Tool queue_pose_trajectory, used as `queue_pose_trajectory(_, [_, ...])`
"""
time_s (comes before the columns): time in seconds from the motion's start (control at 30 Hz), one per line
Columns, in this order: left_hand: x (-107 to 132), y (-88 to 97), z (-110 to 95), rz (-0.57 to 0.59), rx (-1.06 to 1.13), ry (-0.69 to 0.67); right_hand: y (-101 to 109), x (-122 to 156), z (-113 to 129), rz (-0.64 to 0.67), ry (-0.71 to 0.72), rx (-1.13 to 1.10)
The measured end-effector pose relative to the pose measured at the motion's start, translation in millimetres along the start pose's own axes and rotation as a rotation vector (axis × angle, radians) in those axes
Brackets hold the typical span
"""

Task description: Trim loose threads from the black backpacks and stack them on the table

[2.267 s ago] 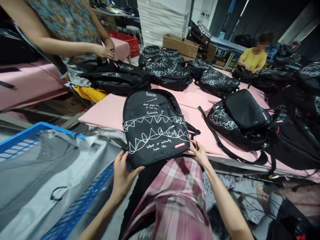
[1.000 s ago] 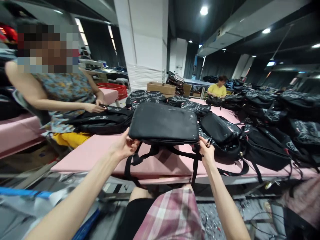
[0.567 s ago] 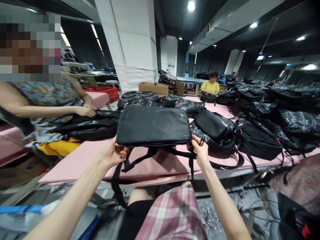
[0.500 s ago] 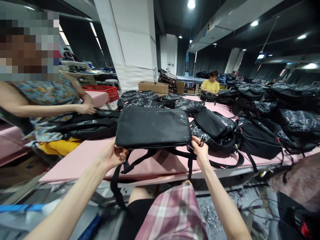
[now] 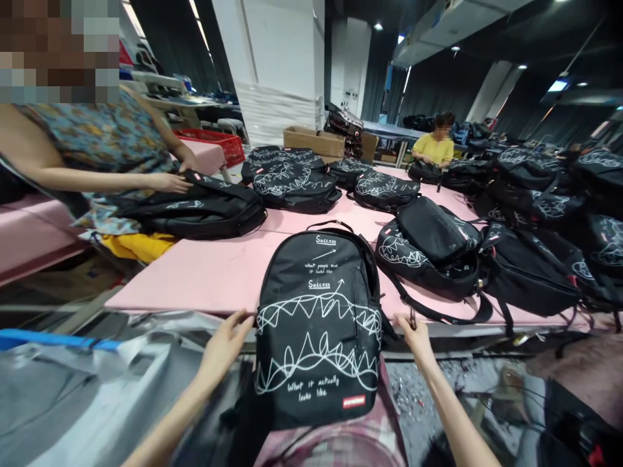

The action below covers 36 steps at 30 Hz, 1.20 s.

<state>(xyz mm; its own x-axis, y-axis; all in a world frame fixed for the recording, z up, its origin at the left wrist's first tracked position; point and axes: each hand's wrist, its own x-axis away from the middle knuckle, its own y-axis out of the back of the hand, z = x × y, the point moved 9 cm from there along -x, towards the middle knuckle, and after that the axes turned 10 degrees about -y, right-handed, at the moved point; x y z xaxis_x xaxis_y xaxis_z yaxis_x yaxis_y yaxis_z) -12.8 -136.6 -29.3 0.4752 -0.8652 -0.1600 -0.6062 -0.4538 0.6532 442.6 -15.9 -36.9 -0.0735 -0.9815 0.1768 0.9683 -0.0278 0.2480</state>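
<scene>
A black backpack (image 5: 318,324) with white scribble print and lettering lies front up, its top on the pink table (image 5: 209,272) and its bottom hanging over the near edge onto my lap. My left hand (image 5: 224,344) lies against its left side with fingers stretched out. At the bag's right side, by a strap, my right hand (image 5: 413,334) is closed around a small dark tool whose tip pokes out above the fingers.
A person in a patterned top at the left has both hands on another black backpack (image 5: 195,211). More backpacks (image 5: 433,250) cover the table's middle and right. A blue crate lined with grey plastic (image 5: 73,389) stands near left. A person in yellow (image 5: 435,148) sits far back.
The backpack, held up with its bottom panel towards me, has been turned and laid down front up over the table edge. My hands dropped to its sides.
</scene>
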Motion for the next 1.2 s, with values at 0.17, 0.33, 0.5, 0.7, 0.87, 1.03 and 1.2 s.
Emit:
queue_pose_trajectory(0.17, [17.8,-63.3,-82.9,0.04,-0.411,-0.533,-75.9,1.3,30.4,0.164,0.265,0.357])
queue_pose_trajectory(0.33, [31.8,-91.7,-76.6,0.133,-0.575,-0.572,-94.9,-12.9,17.0,0.188,0.283,0.618])
queue_pose_trajectory(0.5, [26.7,-86.3,-80.3,0.104,-0.563,-0.574,-98.6,-11.2,22.0,0.234,0.294,0.671])
queue_pose_trajectory(0.7, [46.4,-106.0,-113.3,0.183,-0.472,-0.754,-125.4,71.4,-14.9,0.441,0.483,0.974])
queue_pose_trajectory(0.87, [54.0,-155.4,-131.9,0.397,-0.206,-0.708,-124.2,84.4,-30.8,0.463,0.587,1.008])
queue_pose_trajectory(1.03, [39.6,-202.9,-139.0,0.569,-0.257,-0.389,-102.1,58.4,-16.7,0.282,0.355,0.518])
queue_pose_trajectory(1.2, [32.1,-220.5,-142.4,0.643,-0.407,-0.25,-95.2,89.3,-38.8,0.357,0.194,0.256])
